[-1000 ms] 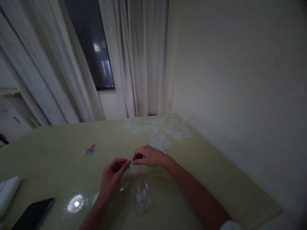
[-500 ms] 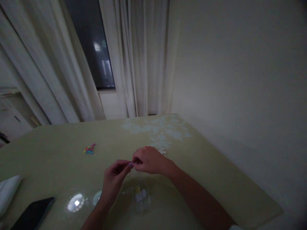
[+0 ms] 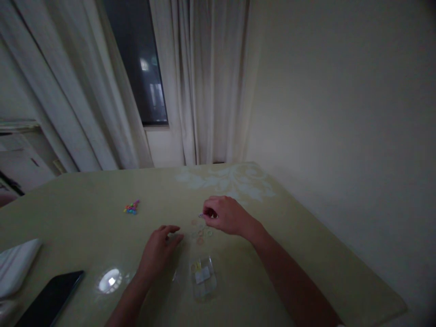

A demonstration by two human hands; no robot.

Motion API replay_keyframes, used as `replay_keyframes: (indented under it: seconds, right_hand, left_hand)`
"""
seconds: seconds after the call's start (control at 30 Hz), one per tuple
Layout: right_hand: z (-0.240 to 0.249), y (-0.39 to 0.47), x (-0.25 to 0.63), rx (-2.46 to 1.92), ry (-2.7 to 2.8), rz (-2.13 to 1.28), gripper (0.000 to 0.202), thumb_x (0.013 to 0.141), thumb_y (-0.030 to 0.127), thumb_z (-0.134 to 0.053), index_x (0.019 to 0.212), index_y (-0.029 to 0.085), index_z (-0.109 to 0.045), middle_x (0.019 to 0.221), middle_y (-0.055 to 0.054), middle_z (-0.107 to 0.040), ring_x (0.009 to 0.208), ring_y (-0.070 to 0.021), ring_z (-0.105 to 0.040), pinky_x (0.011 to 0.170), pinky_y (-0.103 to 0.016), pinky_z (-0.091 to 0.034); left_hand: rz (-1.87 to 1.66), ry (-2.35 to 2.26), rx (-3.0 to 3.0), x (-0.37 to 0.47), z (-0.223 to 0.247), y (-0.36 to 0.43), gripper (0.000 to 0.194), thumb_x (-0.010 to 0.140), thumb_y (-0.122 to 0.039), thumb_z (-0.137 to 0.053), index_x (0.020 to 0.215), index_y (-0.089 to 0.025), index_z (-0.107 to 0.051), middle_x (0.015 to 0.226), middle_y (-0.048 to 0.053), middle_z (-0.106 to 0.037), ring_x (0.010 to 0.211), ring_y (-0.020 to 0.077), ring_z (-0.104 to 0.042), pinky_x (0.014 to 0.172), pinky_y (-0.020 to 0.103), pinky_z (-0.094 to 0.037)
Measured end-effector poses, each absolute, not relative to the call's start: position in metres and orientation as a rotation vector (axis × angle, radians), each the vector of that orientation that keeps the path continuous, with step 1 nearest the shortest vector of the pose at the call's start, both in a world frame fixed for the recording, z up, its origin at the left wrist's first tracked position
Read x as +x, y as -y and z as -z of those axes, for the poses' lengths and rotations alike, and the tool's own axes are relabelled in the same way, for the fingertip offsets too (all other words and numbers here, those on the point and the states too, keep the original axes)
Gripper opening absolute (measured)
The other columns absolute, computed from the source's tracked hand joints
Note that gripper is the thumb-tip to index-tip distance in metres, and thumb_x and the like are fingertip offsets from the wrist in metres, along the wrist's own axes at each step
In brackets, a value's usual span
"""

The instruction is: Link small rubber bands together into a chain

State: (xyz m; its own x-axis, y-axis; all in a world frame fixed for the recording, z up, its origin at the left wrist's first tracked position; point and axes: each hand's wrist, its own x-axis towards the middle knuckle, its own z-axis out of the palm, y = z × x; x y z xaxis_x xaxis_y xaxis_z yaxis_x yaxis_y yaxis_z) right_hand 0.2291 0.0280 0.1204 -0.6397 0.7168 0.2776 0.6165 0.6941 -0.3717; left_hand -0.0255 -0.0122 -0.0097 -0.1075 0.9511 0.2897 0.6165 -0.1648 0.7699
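My right hand (image 3: 226, 215) is closed in a pinch, with a small pale piece (image 3: 200, 215) showing at its fingertips; it is too small to name. To its left, my left hand (image 3: 160, 245) is held low over the table, thumb and fingers apart, nothing between them. Several small thin rings (image 3: 200, 233), pinkish and pale, lie on the table between the two hands. Nearer to me is a clear plastic compartment box (image 3: 209, 287) holding small yellow pieces (image 3: 196, 266) and a white piece (image 3: 202, 275).
A small heap of bright, many-coloured pieces (image 3: 131, 208) lies beyond my left hand. At the left are a black phone (image 3: 51, 297) and a white packet (image 3: 20, 263). A round light reflection shows on the table (image 3: 299, 263). A wall (image 3: 334, 113) borders its right side.
My hands have come apart. The right has moved up and right with the small piece, while the left has let go and opened. The rings between them now show.
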Motion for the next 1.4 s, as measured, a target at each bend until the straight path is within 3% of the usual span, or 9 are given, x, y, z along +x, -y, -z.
replay_keyframes:
  seconds: [0.23, 0.4, 0.6, 0.7, 0.87, 1.07, 1.4]
  right_hand:
    - [-0.123, -0.013, 0.228, -0.973, 2.838, -0.452, 0.005, 0.084, 0.023, -0.072, 0.085, 0.019, -0.075, 0.083, -0.001, -0.072, 0.072, -0.0148, -0.058, 0.061, -0.026, -0.031]
    - [-0.124, -0.015, 0.227, -1.031, 2.834, -0.369, 0.006, 0.086, 0.025, -0.070, 0.086, 0.019, -0.074, 0.087, -0.002, -0.073, 0.075, -0.0157, -0.059, 0.060, -0.026, -0.030]
    - [-0.126, -0.016, 0.228, -1.145, 2.776, -0.240, 0.011, 0.090, 0.022, -0.064, 0.089, 0.019, -0.074, 0.089, -0.005, -0.073, 0.077, -0.0181, -0.061, 0.062, -0.028, -0.030]
    - [-0.126, -0.013, 0.228, -1.121, 2.764, -0.267, 0.011, 0.090, 0.023, -0.063, 0.090, 0.019, -0.073, 0.090, -0.005, -0.074, 0.077, -0.0180, -0.060, 0.062, -0.028, -0.030]
    - [-0.124, -0.011, 0.226, -1.133, 2.722, -0.251, 0.011, 0.092, 0.025, -0.062, 0.090, 0.019, -0.070, 0.088, -0.005, -0.073, 0.074, -0.0180, -0.059, 0.061, -0.029, -0.029]
    - [-0.120, -0.012, 0.224, -1.122, 2.716, -0.235, 0.008, 0.091, 0.025, -0.062, 0.089, 0.018, -0.067, 0.088, -0.004, -0.073, 0.073, -0.0173, -0.058, 0.061, -0.030, -0.028]
    - [-0.108, -0.019, 0.222, -1.098, 2.786, -0.309, 0.007, 0.086, 0.021, -0.065, 0.091, 0.019, -0.069, 0.092, -0.004, -0.074, 0.078, -0.0173, -0.060, 0.062, -0.028, -0.029]
  left_hand:
    - [-0.854, -1.783, 2.029, -0.018, 0.016, 0.015, 0.023, 0.090, -0.031, -0.061, 0.100, -0.019, -0.078, 0.101, 0.011, -0.072, 0.098, 0.0285, -0.069, 0.091, 0.039, -0.052]
    - [-0.769, -1.838, 2.117, -0.017, 0.015, 0.015, 0.020, 0.093, -0.029, -0.059, 0.094, -0.019, -0.077, 0.100, 0.011, -0.073, 0.096, 0.0284, -0.069, 0.087, 0.038, -0.053]
    - [-0.754, -1.644, 2.438, -0.001, 0.021, 0.014, 0.029, 0.099, -0.022, -0.057, 0.119, -0.024, -0.077, 0.118, 0.012, -0.074, 0.108, 0.0307, -0.063, 0.095, 0.045, -0.049]
    - [-0.673, -1.478, 2.557, 0.010, 0.021, 0.014, 0.025, 0.099, -0.021, -0.059, 0.109, -0.029, -0.081, 0.112, 0.009, -0.076, 0.102, 0.0275, -0.064, 0.089, 0.041, -0.050]
    - [-0.583, -1.460, 2.614, 0.016, 0.016, 0.015, 0.018, 0.099, -0.021, -0.061, 0.093, -0.022, -0.078, 0.098, 0.008, -0.075, 0.093, 0.0248, -0.064, 0.084, 0.037, -0.048]
    - [-0.414, -1.584, 2.648, 0.018, 0.016, 0.017, 0.017, 0.101, -0.015, -0.055, 0.096, -0.020, -0.071, 0.101, 0.008, -0.073, 0.098, 0.0264, -0.063, 0.088, 0.038, -0.047]
    - [-0.502, -1.641, 2.412, 0.007, 0.018, 0.012, 0.014, 0.099, -0.024, -0.056, 0.093, -0.020, -0.067, 0.101, 0.009, -0.071, 0.096, 0.0258, -0.062, 0.086, 0.037, -0.044]
